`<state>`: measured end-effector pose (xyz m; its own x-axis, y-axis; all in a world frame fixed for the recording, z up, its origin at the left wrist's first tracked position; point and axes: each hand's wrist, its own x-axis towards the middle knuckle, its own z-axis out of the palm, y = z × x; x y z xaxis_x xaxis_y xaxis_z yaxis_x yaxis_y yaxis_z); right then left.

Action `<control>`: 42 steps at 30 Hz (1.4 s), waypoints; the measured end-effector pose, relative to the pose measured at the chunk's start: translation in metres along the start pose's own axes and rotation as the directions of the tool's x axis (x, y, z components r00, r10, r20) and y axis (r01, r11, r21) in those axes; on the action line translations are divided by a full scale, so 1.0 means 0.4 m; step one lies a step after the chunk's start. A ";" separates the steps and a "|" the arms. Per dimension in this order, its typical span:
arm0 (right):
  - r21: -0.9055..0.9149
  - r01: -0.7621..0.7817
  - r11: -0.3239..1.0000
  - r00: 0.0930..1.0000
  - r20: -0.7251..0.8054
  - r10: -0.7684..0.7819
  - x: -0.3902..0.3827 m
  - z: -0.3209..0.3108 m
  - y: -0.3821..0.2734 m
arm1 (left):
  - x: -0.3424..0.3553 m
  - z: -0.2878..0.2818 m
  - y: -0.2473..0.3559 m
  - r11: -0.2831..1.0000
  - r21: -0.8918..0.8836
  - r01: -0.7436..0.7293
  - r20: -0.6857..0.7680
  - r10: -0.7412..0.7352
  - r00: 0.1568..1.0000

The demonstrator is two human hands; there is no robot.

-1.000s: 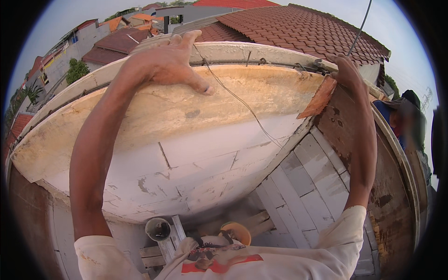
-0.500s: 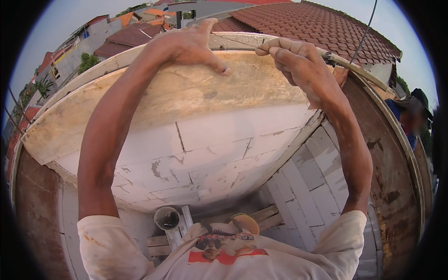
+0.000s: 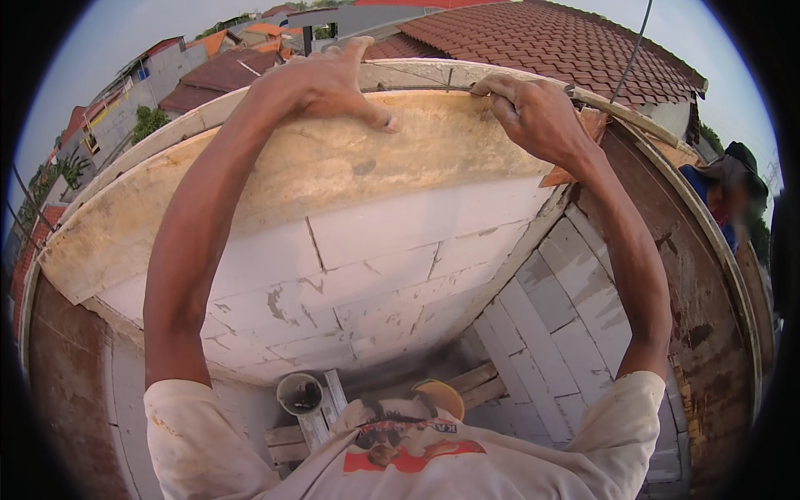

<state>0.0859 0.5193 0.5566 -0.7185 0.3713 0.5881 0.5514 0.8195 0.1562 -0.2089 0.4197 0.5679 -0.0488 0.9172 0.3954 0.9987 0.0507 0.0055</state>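
Observation:
A long wooden board point(image 3: 433, 150), stained yellowish, stands along the top of the block wall. Behind it runs a second pale board point(image 3: 192, 125), with a narrow gap and thin metal bars point(image 3: 408, 87) between the two. My left hand point(image 3: 329, 87) is over the near board's top edge, its fingers stretched away from me and its thumb spread on my side, with nothing visibly held. Farther right, my right hand point(image 3: 537, 117) is at the same edge with fingers curled and pinched together. Whatever is between those fingertips is hidden.
Below is a white block wall point(image 3: 375, 242) meeting another block wall point(image 3: 550, 308) at the right. A bucket point(image 3: 299, 393) stands on planks low down. Brown panels point(image 3: 692, 267) flank the right side, with another person point(image 3: 729, 196) beyond. Tiled roofs point(image 3: 533, 42) lie behind.
My right hand has lowered slightly and now rests closer to the board's edge. The thin wire that led to its fingertips no longer shows there. My left hand stays nearly in place.

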 end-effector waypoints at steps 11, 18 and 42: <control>0.201 0.000 0.980 0.991 -0.129 0.027 -0.043 0.049 -0.023 | 0.067 0.021 0.085 1.000 -0.005 0.030 0.036 -0.030 0.999; 0.243 0.027 0.970 0.985 -0.174 0.017 -0.059 0.058 -0.029 | 0.055 0.017 0.081 1.000 -0.003 -0.004 -0.036 0.004 0.999; 0.302 0.181 0.936 0.983 -0.018 -0.184 -0.004 0.009 -0.107 | 0.049 0.003 0.089 0.999 -0.004 -0.048 -0.078 0.047 0.996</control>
<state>0.0617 0.4852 0.5460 -0.8003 0.2062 0.5631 0.2582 0.9660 0.0132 -0.1745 0.4397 0.5747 -0.0004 0.8851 0.4654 0.9999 0.0053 -0.0092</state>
